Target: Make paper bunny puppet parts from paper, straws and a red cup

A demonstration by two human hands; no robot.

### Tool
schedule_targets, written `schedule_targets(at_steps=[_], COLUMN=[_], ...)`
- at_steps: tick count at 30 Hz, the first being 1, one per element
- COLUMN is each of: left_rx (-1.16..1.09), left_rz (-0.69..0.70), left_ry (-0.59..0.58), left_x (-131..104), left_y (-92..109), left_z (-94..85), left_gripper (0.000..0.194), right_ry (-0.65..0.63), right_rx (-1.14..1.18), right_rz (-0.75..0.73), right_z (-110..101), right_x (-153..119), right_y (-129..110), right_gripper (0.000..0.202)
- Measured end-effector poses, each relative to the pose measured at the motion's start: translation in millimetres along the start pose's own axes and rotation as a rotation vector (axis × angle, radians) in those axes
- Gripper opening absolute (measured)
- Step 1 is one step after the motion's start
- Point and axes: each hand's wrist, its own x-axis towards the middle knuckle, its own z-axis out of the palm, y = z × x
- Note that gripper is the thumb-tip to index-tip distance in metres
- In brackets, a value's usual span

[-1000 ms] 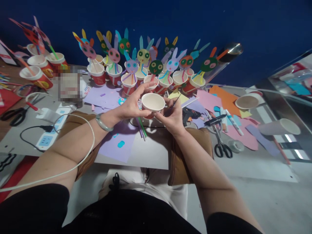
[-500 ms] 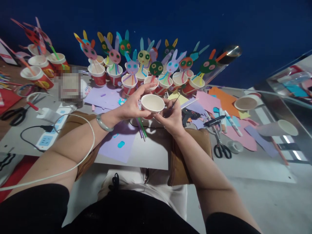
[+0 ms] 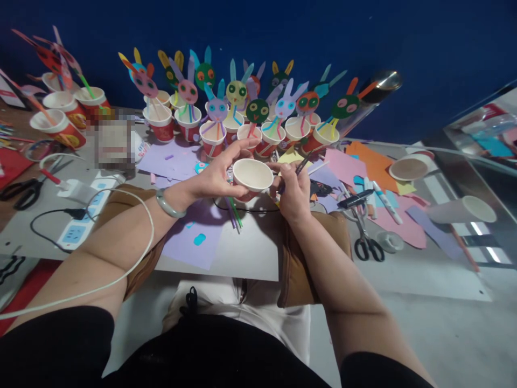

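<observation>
My left hand [image 3: 220, 175] is wrapped around the side of a paper cup [image 3: 253, 175], whose white inside faces up toward me. My right hand [image 3: 294, 188] is closed on a slim dark tool [image 3: 302, 163] that sticks up past the fingers; its exact kind is hard to make out. Those fingers are close by the cup's right side, and whether they touch it I cannot tell. Beneath the cup, purple and green straws [image 3: 234, 213] lie on the table. A purple sheet [image 3: 194, 253] with blue paper bits is below my left wrist.
Red paper cups [image 3: 213, 145] with paper rabbit figures stand in rows behind my hands. To the right lie scissors [image 3: 367, 245], markers [image 3: 386, 200], a tape roll [image 3: 391, 241] and coloured paper [image 3: 369, 159]. A power strip [image 3: 76, 233] is on the left; a white cable [image 3: 151, 231] loops over my left arm.
My right hand has drawn slightly right, away from the cup's front rim. The dark tool has turned and moved right with it. My left hand keeps its hold on the cup.
</observation>
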Motion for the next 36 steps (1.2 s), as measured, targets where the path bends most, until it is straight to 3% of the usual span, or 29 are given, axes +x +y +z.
schedule_targets(at_steps=[6, 10, 22, 29, 32, 36], left_rx=[-0.014, 0.039, 0.22, 0.308, 0.448, 0.489], left_rz=[0.002, 0.035, 0.167, 0.198, 0.211, 0.296], left_ry=[-0.075, -0.117, -0.185, -0.098, 0.022, 0.096], left_x=[-1, -1, -3, -2, -5, -16], left_y=[8, 6, 12, 15, 25, 41], left_z=[3.6, 6.5, 15.6, 15.7, 16.9, 29.9], left_gripper=[0.108, 0.107, 0.106, 0.101, 0.083, 0.027], right_ry=[-0.027, -0.095, -0.125, -0.012, 0.094, 0.18], right_rx=[-0.006, -0.083, -0.321, -0.488, -0.579, -0.705], right_rz=[0.081, 0.068, -0.149, -0.364, -0.471, -0.602], right_z=[-2, -4, -4, -9, -12, -13], right_x=[2, 0, -3, -4, -2, -4], right_y=[2, 2, 4, 14, 16, 15], right_gripper=[0.072, 0.068, 0.046, 0.035, 0.029, 0.019])
